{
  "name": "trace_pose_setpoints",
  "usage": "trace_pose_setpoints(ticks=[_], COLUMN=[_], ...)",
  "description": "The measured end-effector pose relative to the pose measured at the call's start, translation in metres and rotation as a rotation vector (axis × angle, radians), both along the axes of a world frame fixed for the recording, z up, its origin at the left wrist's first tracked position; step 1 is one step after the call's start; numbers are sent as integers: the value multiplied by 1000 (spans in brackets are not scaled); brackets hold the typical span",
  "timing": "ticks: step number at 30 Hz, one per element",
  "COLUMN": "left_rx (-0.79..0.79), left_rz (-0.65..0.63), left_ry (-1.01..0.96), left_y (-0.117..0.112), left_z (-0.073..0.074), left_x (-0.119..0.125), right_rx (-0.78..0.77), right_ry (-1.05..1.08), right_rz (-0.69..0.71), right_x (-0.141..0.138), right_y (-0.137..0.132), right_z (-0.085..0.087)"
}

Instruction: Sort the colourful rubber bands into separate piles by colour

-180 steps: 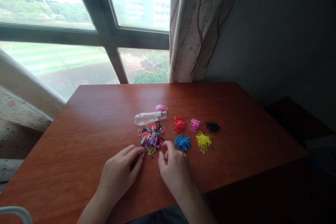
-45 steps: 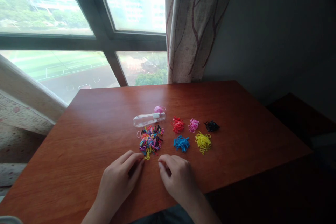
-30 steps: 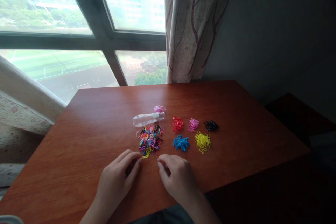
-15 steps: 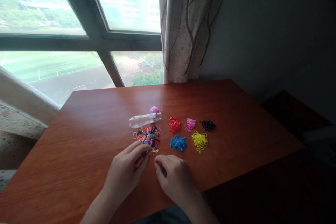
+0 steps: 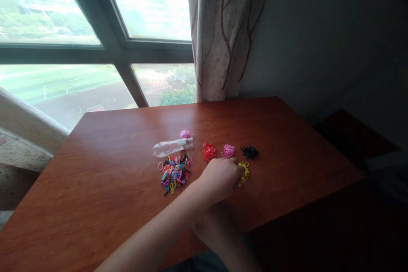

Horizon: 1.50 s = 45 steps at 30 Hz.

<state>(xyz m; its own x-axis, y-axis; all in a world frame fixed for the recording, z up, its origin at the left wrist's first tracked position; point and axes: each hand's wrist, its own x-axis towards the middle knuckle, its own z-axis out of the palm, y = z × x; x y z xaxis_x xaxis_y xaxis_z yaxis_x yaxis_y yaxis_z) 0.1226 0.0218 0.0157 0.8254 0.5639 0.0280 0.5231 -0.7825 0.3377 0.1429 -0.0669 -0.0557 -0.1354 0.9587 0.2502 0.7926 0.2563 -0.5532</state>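
Observation:
On the wooden table [image 5: 105, 157] lies a mixed heap of small coloured rubber bands [image 5: 174, 172]. To its right are sorted piles: red [image 5: 208, 151], pink [image 5: 228, 151], black [image 5: 249, 151] and yellow [image 5: 245, 171]. My left hand [image 5: 221, 176] reaches across to the yellow pile, fingers curled and pinched at its edge with a bit of yellow at the tips. It covers the spot where the blue pile lay. My right hand [image 5: 210, 223] rests near the table's front edge under my left forearm, its fingers hidden.
A clear plastic bottle [image 5: 168, 148] lies on its side behind the mixed heap, with a pink cap [image 5: 185, 134] beside its mouth. A curtain [image 5: 223, 29] and a large window [image 5: 95, 29] stand behind the table. A dark lower surface [image 5: 353, 136] is at the right.
My left hand left the near edge of the mixed heap and swung right across my right hand to the yellow pile. The blue pile is now covered. The camera turned slightly right.

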Motion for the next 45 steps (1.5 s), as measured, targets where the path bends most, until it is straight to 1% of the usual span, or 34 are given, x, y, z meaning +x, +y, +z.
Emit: trace_pose_setpoints(ticks=[2, 4, 7, 9, 10, 14, 16, 18, 21, 24, 26, 33, 38, 45], left_rx=[-1, 1, 9, 5, -8, -38, -34, -12, -7, -3, 11, 92, 85, 83], left_rz=[9, 32, 83, 140, 190, 384, 479, 557, 600, 630, 642, 637, 624, 607], left_ry=[2, -5, -22, -54, -106, -286, -333, -329, -298, -266, -234, -168, -135, -109], left_y=[2, 4, 7, 8, 7, -2, -10, -20, -33, -42, -46, -50, -51, -51], left_z=[-1, 0, 3, 4, 4, -2, -9, -19, -34, -45, -48, -47, -49, -51], left_x=[0, -4, -23, -43, -55, -112, -140, -163, -186, -193, -192, -186, -187, -187], right_rx=[-29, -77, -125, -136, -133, -98, -87, -85, -93, -106, -111, -97, -93, -69], right_ry=[34, 49, 0, -38, -43, 25, 53, 60, 61, 50, 34, -9, -9, 28], right_rz=[30, 47, 56, 56, 51, 25, 10, -15, -44, -61, -72, -102, -110, -88], right_x=[1, 2, 3, 3, 3, 2, 1, 0, -2, -5, -7, -14, -15, -13], right_y=[1, 1, 0, 0, 0, 0, 0, 0, 0, 2, 4, 16, 20, 17], right_z=[6, 12, 15, 16, 16, 16, 16, 15, 14, 13, 13, 13, 13, 11])
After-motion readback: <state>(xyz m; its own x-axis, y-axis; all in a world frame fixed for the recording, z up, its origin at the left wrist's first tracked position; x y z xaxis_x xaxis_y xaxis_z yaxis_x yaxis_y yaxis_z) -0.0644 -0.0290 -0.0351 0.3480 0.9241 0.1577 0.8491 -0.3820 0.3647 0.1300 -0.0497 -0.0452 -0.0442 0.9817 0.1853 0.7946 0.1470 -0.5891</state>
